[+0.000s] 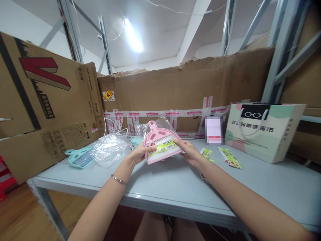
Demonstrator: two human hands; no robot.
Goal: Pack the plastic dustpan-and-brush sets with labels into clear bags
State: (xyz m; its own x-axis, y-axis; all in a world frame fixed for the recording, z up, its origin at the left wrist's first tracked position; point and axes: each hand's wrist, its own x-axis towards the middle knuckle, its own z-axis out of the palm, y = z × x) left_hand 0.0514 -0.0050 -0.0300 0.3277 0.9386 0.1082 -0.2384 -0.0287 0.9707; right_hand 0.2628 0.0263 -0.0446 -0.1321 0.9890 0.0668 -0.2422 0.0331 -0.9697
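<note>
A pink dustpan with a white-bristled brush nested in it is held up over the table, its handle pointing away from me. Across its front lies a yellow-green and white printed label card. My left hand grips the dustpan's left edge, thumb on the card's left end. At the right edge my right hand grips it too, thumb near the card's right end. Clear plastic shows behind the dustpan. Beyond my right wrist lie loose label cards of the same colours.
On the grey table, a teal dustpan set and crumpled clear bags lie at left. More teal pieces sit behind my left hand. A paper bag stands at right. Cardboard boxes wall the left and back.
</note>
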